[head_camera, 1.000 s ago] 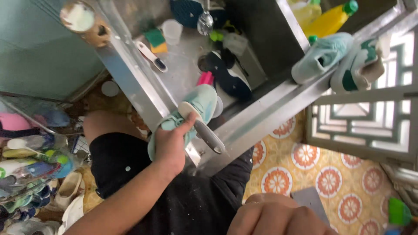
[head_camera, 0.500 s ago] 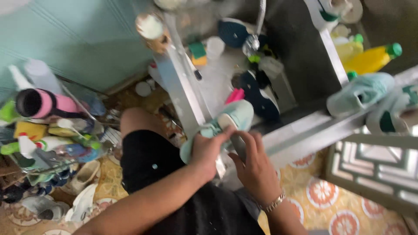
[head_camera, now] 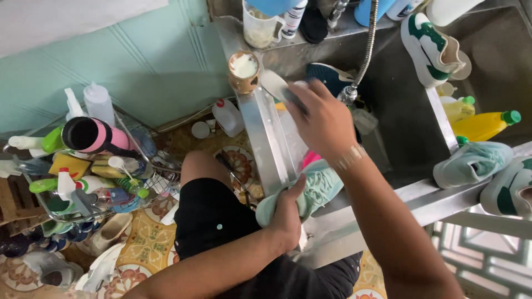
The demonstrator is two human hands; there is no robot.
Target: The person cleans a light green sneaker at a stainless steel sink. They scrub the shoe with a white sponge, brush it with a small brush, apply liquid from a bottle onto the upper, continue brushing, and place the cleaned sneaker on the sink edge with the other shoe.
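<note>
brush up by the cup, shoe down at the sink's near corner

from where i watch, my left hand (head_camera: 288, 213) is closed around the heel end of a mint shoe (head_camera: 310, 191), fingers wrapped over its back and thumb on top, pinning it against the near corner of the steel sink (head_camera: 266, 141). the shoe's long axis runs from that hand up and to the right, toe pointing into the basin, with something pink just showing behind it.

my right hand (head_camera: 321, 119) is further out, over the sink's left rim, fingers curled shut on the handle of a brush (head_camera: 277, 86). the brush head pokes out up and left of the knuckles, close to a small brown cup (head_camera: 244, 69) of white paste that stands on the rim corner. i cannot tell whether the brush touches the cup; it looks just beside it.

so the shoe lies below and slightly left of the brush hand, toward my body, and the left hand is the one on it. the right forearm crosses above the shoe's toe end.

around this: a hose (head_camera: 366, 50) drops into the basin beside a dark shoe (head_camera: 330, 77); a white and green shoe (head_camera: 432, 47) leans on the far right rim; another mint shoe (head_camera: 471, 163) rests on the front ledge beside a yellow bottle (head_camera: 485, 124). left of my knee a wire rack (head_camera: 138, 166) holds bottles and sponges on the tiled floor.
</note>
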